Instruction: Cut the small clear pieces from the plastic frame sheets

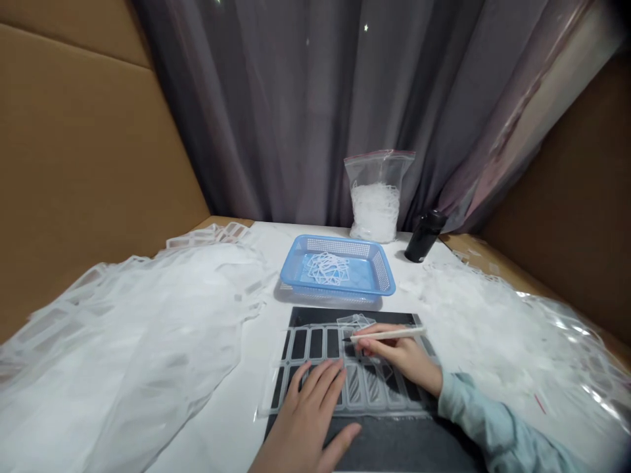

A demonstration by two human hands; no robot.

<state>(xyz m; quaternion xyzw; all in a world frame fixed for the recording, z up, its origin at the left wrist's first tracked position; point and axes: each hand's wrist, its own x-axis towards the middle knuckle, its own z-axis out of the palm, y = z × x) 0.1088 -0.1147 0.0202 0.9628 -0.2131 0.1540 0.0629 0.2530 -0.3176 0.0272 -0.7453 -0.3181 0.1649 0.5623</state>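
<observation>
A clear plastic sheet (325,408) with rows of rectangular frame shapes lies on a black mat (384,440). My left hand (313,407) rests flat on the sheet's lower left part, fingers stretched out and holding nothing. My right hand (399,355) is closed around a slim white pen-like tool (394,334), whose dark pointed tip is at the upper row of frames. Whether the tip touches the sheet I cannot tell. A few loose clear frames (355,320) lie at the sheet's top edge, just beyond my right hand.
Behind the mat stands a blue basket (338,292) holding several white frames (328,268). Further back are a zip bag (377,203) full of white pieces and a black bottle (424,236). Plastic sheets (148,335) pile up at left, more clear plastic (507,328) at right. Cardboard walls flank both sides.
</observation>
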